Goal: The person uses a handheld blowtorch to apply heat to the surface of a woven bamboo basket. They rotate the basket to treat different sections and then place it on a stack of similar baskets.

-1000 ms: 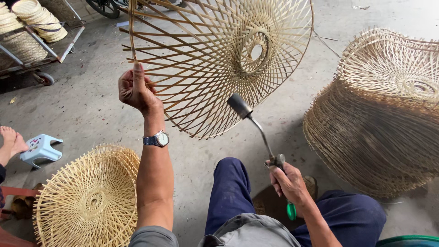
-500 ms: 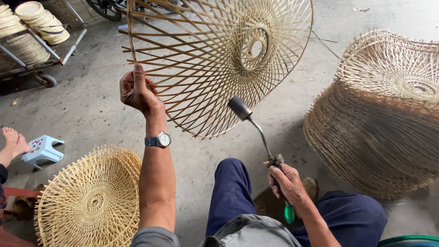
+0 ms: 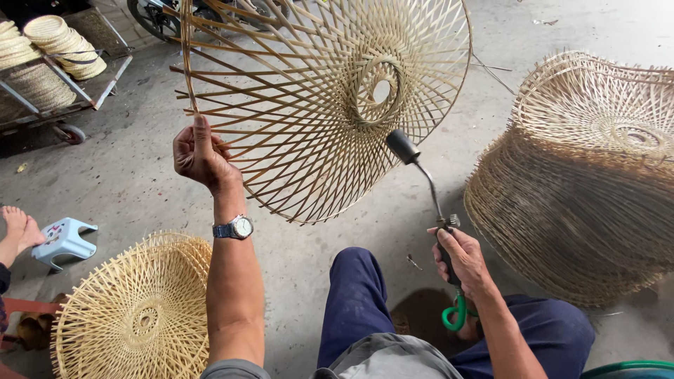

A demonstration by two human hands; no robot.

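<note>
I am looking down at a grey concrete floor (image 3: 126, 189). At far left, a cart (image 3: 63, 91) is carrying woven discs; a flat woven shade (image 3: 133, 309) is lying below. My left hand (image 3: 200, 154) is pinching the rim of a raised bamboo lampshade frame (image 3: 316, 91). My right hand (image 3: 460, 260) is wrapping fully around a torch (image 3: 428, 189), its nozzle touching the frame. Stacked frames (image 3: 583, 182) are sitting at right.
</note>
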